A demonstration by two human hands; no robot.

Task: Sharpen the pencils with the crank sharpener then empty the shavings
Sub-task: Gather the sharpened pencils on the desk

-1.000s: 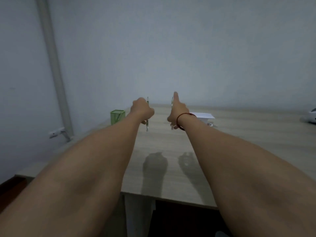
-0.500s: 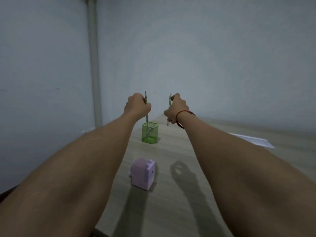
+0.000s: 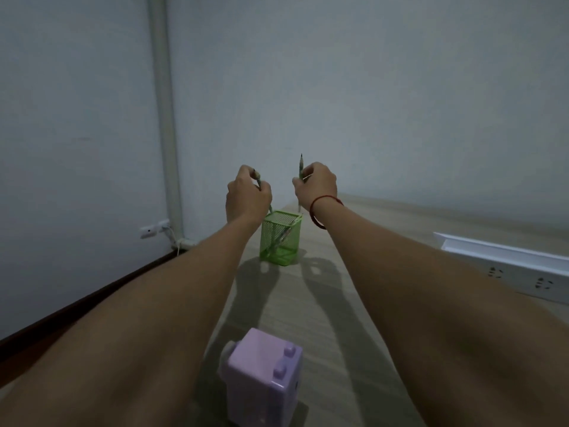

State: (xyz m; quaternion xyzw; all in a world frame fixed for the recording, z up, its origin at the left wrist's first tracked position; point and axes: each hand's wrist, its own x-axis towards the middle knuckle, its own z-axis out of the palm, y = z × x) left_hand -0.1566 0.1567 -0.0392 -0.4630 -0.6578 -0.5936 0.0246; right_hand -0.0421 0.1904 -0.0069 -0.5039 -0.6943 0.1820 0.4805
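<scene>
My left hand point(image 3: 248, 197) grips a green pencil point(image 3: 258, 179) whose lower end dips into the green mesh pencil cup point(image 3: 280, 238). My right hand point(image 3: 315, 184) holds a second green pencil point(image 3: 300, 166) upright, point up, just above the cup's right rim. More pencils lean inside the cup. The lilac crank sharpener point(image 3: 263, 377) stands near me on the wooden table point(image 3: 354, 318), between my forearms; its crank is not visible.
A white power strip point(image 3: 520, 272) with a white tray-like edge behind it lies at the right of the table. A wall pipe point(image 3: 164, 118) and a wall socket point(image 3: 152, 231) are at the left, past the table's left edge.
The view has tilted down, so the sharpener now sits close at the bottom. Both hands have lowered over the cup; the left pencil has tilted and dipped into it.
</scene>
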